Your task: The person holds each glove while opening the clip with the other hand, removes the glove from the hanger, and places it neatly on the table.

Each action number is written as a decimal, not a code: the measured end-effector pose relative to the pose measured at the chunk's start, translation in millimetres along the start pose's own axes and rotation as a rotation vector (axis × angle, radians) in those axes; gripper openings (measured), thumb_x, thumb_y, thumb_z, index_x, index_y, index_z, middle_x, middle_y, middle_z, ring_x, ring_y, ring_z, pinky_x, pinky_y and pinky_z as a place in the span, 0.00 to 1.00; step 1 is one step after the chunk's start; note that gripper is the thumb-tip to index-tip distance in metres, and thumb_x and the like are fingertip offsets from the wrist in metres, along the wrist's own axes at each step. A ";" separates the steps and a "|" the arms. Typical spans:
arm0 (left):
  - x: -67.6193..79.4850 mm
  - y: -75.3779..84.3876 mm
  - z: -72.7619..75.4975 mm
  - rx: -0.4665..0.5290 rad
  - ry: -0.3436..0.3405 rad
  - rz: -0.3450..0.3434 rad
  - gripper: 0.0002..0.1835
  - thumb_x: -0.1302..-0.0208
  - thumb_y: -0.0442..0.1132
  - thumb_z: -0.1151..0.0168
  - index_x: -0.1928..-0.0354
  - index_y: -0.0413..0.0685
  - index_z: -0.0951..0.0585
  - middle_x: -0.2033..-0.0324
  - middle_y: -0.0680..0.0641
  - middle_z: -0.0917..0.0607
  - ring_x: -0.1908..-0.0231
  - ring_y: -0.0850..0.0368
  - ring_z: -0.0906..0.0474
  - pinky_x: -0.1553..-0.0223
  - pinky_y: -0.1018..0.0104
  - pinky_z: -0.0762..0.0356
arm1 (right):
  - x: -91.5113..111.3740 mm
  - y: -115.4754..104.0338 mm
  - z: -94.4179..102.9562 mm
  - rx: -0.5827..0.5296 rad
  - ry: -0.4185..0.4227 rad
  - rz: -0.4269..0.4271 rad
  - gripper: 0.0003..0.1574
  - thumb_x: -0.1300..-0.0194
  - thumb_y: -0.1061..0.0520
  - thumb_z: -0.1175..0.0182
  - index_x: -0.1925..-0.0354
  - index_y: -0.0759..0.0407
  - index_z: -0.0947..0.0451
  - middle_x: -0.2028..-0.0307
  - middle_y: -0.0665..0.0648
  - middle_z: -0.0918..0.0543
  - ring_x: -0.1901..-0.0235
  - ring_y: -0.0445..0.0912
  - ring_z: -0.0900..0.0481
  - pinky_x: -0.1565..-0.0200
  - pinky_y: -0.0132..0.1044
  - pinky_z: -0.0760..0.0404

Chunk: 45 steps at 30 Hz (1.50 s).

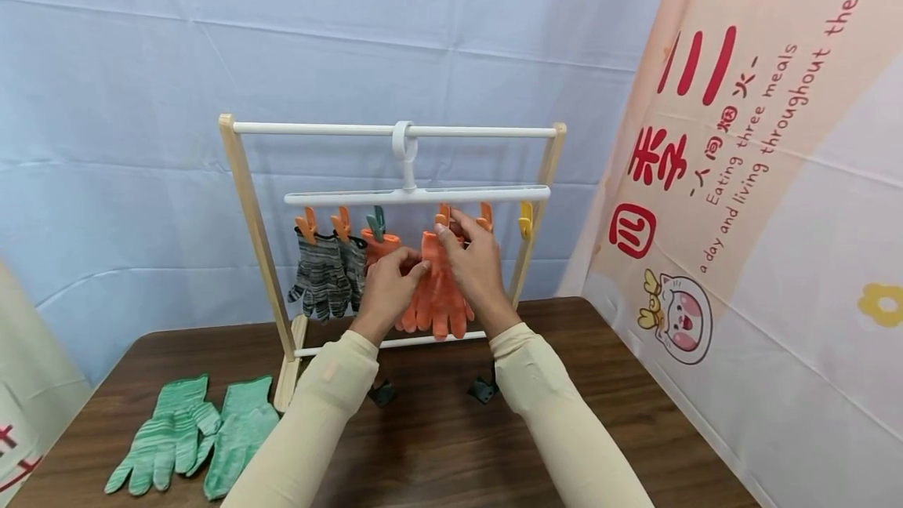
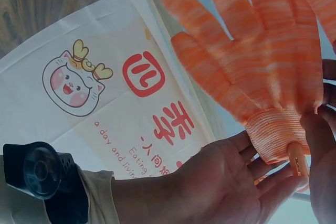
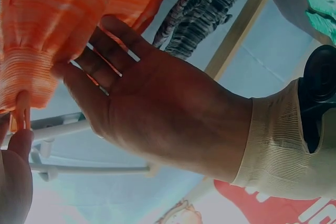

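Note:
An orange knit glove [image 1: 443,296] hangs fingers down below the white hanger [image 1: 339,198]. My left hand [image 1: 386,290] pinches the left edge of its cuff between thumb and fingers. My right hand [image 1: 478,263] pinches an orange clothespin [image 2: 297,162], whose jaws sit over the cuff. A second orange glove [image 1: 381,243] hangs just left, partly hidden by my left hand, under a teal clothespin [image 1: 377,223]. Further left, grey-and-black striped gloves [image 1: 320,277] hang from orange clothespins [image 1: 306,224].
The hanger hooks over the top bar [image 1: 310,129] of a wooden-sided rack [image 1: 254,234] on a brown table [image 1: 423,445]. Another orange clothespin [image 1: 484,215] and a yellow clothespin [image 1: 525,220] hang at right. Two green gloves [image 1: 243,437] lie at the table's front left.

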State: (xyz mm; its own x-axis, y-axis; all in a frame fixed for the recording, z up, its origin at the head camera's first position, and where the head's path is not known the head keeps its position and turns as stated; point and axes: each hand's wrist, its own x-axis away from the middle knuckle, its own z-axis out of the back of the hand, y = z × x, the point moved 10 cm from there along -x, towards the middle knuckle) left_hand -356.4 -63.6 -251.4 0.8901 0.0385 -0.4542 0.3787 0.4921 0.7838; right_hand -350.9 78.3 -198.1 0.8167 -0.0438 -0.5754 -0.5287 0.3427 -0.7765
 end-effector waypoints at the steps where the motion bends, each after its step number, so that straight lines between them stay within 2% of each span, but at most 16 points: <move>1: 0.5 0.3 0.3 0.000 0.003 0.000 0.07 0.39 0.48 0.41 0.62 0.56 0.20 0.69 0.56 0.19 0.68 0.61 0.24 0.66 0.62 0.26 | 0.1 -0.4 0.0 0.001 -0.001 0.006 0.27 0.36 0.46 0.44 0.41 0.53 0.28 0.61 0.50 0.22 0.67 0.44 0.27 0.65 0.37 0.27; 6: 3.4 0.5 0.5 -0.009 0.004 0.013 0.07 0.38 0.48 0.41 0.63 0.56 0.21 0.71 0.56 0.19 0.70 0.61 0.24 0.69 0.62 0.27 | 0.4 -2.4 0.6 0.009 0.001 0.027 0.25 0.36 0.46 0.43 0.42 0.51 0.27 0.63 0.49 0.21 0.75 0.44 0.32 0.72 0.36 0.31; 9: 5.0 1.2 0.8 -0.005 0.004 0.016 0.06 0.38 0.47 0.41 0.63 0.56 0.20 0.71 0.56 0.20 0.71 0.61 0.24 0.70 0.62 0.27 | 0.3 -3.4 1.4 0.002 0.009 0.038 0.25 0.37 0.46 0.43 0.43 0.50 0.26 0.61 0.49 0.20 0.72 0.43 0.27 0.70 0.35 0.28; 13: 6.7 1.3 0.1 -0.006 -0.003 0.010 0.06 0.38 0.47 0.42 0.63 0.56 0.21 0.72 0.55 0.20 0.72 0.60 0.25 0.71 0.62 0.28 | 0.3 -3.4 2.5 -0.018 0.022 0.044 0.23 0.37 0.46 0.42 0.45 0.50 0.25 0.58 0.48 0.18 0.61 0.40 0.23 0.62 0.36 0.24; 21: 12.9 -4.5 -0.5 -0.056 -0.010 0.014 0.03 0.38 0.45 0.41 0.64 0.57 0.21 0.74 0.55 0.21 0.75 0.59 0.27 0.74 0.63 0.29 | 1.8 -2.3 4.3 -0.020 0.046 0.025 0.22 0.38 0.46 0.42 0.46 0.48 0.24 0.60 0.50 0.18 0.63 0.41 0.22 0.65 0.37 0.23; 31: 27.8 -2.8 3.7 -0.049 -0.044 -0.043 0.03 0.37 0.44 0.41 0.64 0.58 0.20 0.73 0.56 0.20 0.75 0.60 0.26 0.73 0.62 0.29 | 2.8 -5.8 8.3 -0.002 0.063 0.056 0.23 0.39 0.46 0.41 0.46 0.49 0.23 0.61 0.51 0.16 0.63 0.42 0.20 0.62 0.36 0.22; 36: 35.8 -10.9 6.8 -0.030 -0.048 -0.045 0.02 0.38 0.45 0.41 0.66 0.58 0.21 0.74 0.56 0.20 0.76 0.60 0.26 0.73 0.62 0.29 | 2.0 -4.9 8.3 0.003 0.063 0.058 0.23 0.39 0.46 0.40 0.46 0.49 0.23 0.61 0.51 0.16 0.63 0.43 0.20 0.63 0.37 0.22; 45: 50.7 -39.4 13.3 0.015 -0.058 0.004 0.02 0.37 0.44 0.42 0.64 0.59 0.21 0.73 0.56 0.20 0.74 0.58 0.26 0.72 0.61 0.29 | 0.2 -1.5 7.8 0.003 0.071 0.050 0.23 0.40 0.46 0.40 0.47 0.50 0.23 0.61 0.51 0.16 0.63 0.41 0.20 0.62 0.37 0.22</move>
State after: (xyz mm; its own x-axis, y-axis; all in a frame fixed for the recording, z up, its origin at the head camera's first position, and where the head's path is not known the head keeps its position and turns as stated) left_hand -322.9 -92.6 -299.7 0.9046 -0.0102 -0.4262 0.3786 0.4789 0.7920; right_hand -348.1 85.2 -195.0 0.7706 -0.0928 -0.6305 -0.5678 0.3494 -0.7453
